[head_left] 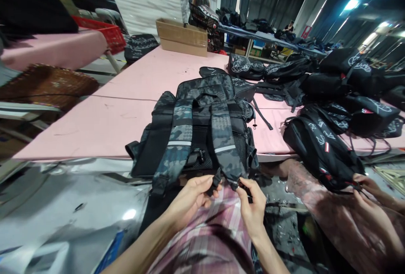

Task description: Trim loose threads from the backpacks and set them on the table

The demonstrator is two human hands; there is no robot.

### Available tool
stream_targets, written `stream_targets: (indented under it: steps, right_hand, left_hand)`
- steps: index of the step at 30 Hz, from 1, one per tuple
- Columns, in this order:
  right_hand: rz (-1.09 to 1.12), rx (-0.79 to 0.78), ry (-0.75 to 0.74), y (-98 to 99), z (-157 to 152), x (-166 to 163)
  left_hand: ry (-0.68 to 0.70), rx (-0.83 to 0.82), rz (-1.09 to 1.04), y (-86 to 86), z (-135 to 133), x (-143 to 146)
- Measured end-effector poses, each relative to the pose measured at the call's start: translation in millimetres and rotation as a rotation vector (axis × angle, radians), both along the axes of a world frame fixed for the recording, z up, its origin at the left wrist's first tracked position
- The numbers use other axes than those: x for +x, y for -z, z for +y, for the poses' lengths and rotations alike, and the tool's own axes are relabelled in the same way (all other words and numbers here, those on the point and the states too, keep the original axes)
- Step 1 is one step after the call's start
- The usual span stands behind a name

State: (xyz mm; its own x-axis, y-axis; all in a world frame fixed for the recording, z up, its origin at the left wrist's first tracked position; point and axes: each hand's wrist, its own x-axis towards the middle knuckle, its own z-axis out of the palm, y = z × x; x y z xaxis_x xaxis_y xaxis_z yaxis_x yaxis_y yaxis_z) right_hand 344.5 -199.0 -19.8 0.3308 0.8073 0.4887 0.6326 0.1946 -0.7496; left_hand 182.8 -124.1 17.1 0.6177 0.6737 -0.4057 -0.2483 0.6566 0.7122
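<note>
A dark camouflage backpack (pixel 202 114) lies on the pink table with its back panel up and its lower end at the near edge. Its two shoulder straps (pixel 221 132), each with a pale reflective stripe, run toward me. My left hand (pixel 198 194) pinches a black buckle piece (pixel 215 180) between thumb and fingers, just left of the right-hand strap's end. At that strap's lower end my right hand (pixel 252 202) is closed on the strap end; a small dark part there is mostly hidden by the fingers.
The pink table (pixel 126 114) stretches away, with a cardboard box (pixel 182 38) at its far end. Several black backpacks (pixel 341 80) are piled on the right. Beside me another person's hands (pixel 368 192) work on a black backpack (pixel 322 147). A red crate (pixel 99 33) stands at far left.
</note>
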Motion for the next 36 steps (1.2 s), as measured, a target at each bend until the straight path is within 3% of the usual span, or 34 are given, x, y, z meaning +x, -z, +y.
stream_targets:
  steps: [3,7,13,20,25,33,36]
  right_hand:
    - [-0.175,0.100,-0.067,-8.0,-3,-5]
    - [-0.313,0.163,-0.030,-9.2,-1,-9]
    - [-0.162,0.102,0.008,-12.4,-1,-7]
    - [-0.299,0.143,-0.035,-10.6,1,-10]
    - [-0.129,0.036,-0.067,-8.5,4,-11]
    - [-0.271,0.125,-0.057,-3.6,4,-10]
    - [-0.122,0.052,-0.057,-2.0,5,-8]
  left_hand:
    - [-0.008,0.012,-0.025,-6.1,-3,1]
    - [0.001,0.010,-0.031,-9.6,-5,2]
    - [0.012,0.005,-0.051,-7.8,-7,2]
    - [0.004,0.084,-0.001,-9.4,-10,4]
    - [0.006,0.052,-0.002,-7.1,-10,4]
    - [-0.005,0.006,-0.057,0.3,-10,6]
    - [0.023,0.058,-0.030,4.5,-10,6]
